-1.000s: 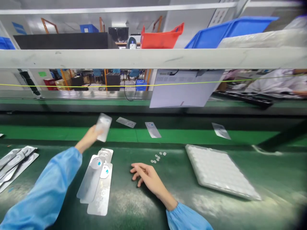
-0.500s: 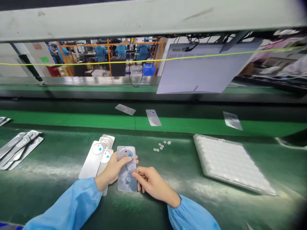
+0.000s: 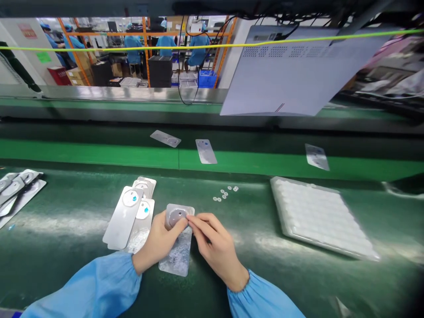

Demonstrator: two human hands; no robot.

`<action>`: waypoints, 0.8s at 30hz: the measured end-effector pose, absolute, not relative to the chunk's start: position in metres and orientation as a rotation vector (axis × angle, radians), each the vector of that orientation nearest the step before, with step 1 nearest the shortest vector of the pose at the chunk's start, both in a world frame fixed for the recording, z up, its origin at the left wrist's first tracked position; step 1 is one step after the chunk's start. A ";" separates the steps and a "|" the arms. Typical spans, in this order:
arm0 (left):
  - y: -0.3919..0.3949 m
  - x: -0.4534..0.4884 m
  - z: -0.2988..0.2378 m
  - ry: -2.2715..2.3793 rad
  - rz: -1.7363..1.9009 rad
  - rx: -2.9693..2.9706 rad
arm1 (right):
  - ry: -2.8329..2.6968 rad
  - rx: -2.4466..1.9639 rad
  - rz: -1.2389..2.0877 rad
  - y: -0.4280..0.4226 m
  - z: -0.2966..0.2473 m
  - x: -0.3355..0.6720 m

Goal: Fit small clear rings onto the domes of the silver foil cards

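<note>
My left hand (image 3: 160,240) is closed around a grey phone back cover (image 3: 175,260), its thumb pressed on the face beside the round camera area. The fingertips of my right hand (image 3: 217,247) are pinched together at the right edge of that camera area and touch the cover. They hide the spot, so whatever they pinch does not show. To the left of my left hand lies a stack of phone back covers (image 3: 121,218) with white discs and blue tabs. Beyond my hands, several small white rings (image 3: 224,194) are scattered on the green worktop (image 3: 245,274).
A white tray of rounded pockets (image 3: 321,216) stands at the right. More covers (image 3: 20,194) are piled at the far left. Single covers (image 3: 206,151) lie along the bright green strip. A white panel (image 3: 281,75) hangs above, near a yellow-green cord (image 3: 212,46). People work in the background.
My right hand has moved up from the cover's lower right edge to its camera area, where the blue tab is now covered. The cover has tilted slightly, and the camera view has dipped.
</note>
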State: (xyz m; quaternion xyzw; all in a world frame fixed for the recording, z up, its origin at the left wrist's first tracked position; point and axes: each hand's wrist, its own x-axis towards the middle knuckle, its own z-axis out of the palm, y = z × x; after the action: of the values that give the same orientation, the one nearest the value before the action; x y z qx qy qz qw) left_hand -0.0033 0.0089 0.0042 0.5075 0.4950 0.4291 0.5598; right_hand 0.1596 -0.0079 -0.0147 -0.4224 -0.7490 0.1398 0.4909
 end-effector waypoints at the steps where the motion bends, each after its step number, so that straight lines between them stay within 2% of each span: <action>1: 0.008 -0.004 0.003 1.158 1.009 1.209 | -1.825 -1.036 0.331 -0.008 -0.016 0.160; 11: 0.006 -0.008 -0.003 1.096 0.928 1.362 | -1.771 -1.095 0.446 -0.008 -0.014 0.160; 20: 0.008 -0.007 0.003 1.029 0.952 1.106 | -1.158 -1.108 1.182 -0.006 0.005 0.159; 22: 0.008 -0.007 0.003 1.001 0.919 1.008 | -1.057 -1.159 1.198 -0.025 0.009 0.187; 24: 0.008 -0.008 0.003 0.987 0.895 0.968 | -0.985 -1.264 1.056 -0.056 0.009 0.231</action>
State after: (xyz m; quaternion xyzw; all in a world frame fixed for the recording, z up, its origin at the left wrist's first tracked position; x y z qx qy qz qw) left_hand -0.0079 0.0085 0.0035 0.4313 0.4395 0.3988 0.6796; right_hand 0.2308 -0.0559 0.0085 -0.5394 -0.4205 0.4505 0.5738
